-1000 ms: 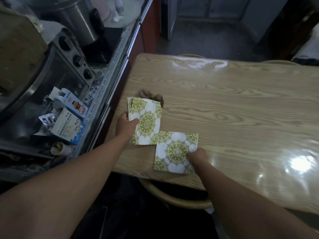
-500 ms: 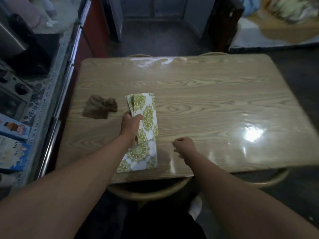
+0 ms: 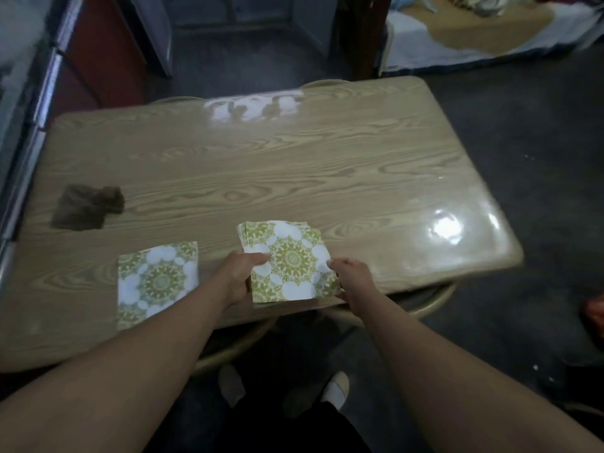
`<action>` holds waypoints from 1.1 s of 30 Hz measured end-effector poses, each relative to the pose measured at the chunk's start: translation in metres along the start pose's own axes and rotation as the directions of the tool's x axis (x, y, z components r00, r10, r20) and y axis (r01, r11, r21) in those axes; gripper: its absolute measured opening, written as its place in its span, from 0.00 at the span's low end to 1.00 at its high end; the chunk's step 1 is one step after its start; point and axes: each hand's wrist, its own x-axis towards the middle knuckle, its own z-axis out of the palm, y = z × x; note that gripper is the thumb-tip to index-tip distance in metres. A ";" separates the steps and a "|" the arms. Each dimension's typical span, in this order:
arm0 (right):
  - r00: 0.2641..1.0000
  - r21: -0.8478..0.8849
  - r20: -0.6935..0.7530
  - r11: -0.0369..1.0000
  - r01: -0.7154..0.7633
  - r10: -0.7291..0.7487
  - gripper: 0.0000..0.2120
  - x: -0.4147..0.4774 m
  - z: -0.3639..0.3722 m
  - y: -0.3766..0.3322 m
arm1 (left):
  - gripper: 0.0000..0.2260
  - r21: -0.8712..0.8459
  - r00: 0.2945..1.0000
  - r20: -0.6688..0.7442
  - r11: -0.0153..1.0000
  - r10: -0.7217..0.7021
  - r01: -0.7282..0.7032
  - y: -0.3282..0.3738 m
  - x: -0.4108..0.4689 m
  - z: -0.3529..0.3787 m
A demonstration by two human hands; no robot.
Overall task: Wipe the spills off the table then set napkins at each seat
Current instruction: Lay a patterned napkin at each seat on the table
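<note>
Fingers [image 3: 258, 258] of both hands pinch the napkin stack [image 3: 287, 261].

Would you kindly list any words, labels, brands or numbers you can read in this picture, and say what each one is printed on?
None can be read.
The napkin stack, held by the left hand and right hand, shows only a green and white pattern, no lettering.
The single napkin on the table bears the same pattern, no words.
The brown cloth is plain.
The metal edging at far left is too blurred to read.
</note>
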 end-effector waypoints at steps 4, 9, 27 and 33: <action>1.000 -0.067 -0.007 0.997 0.027 -0.028 0.09 0.011 -0.059 -0.001 | 0.11 0.015 0.999 0.044 1.000 0.018 -0.019 -0.016 0.002 0.057; 0.999 -0.009 -0.009 0.999 -0.036 0.036 0.11 0.025 -0.103 -0.002 | 0.12 0.073 0.998 -0.004 0.996 0.058 -0.057 -0.017 0.009 0.100; 0.963 0.044 -0.263 0.998 -0.051 0.061 0.03 0.098 -0.150 -0.027 | 0.14 0.180 0.999 0.041 0.984 -0.003 -0.005 0.013 0.086 0.163; 0.951 -0.084 -0.307 0.995 -0.045 0.017 0.03 0.116 -0.161 -0.033 | 0.13 0.168 0.999 -0.046 0.986 0.023 -0.015 0.015 0.101 0.159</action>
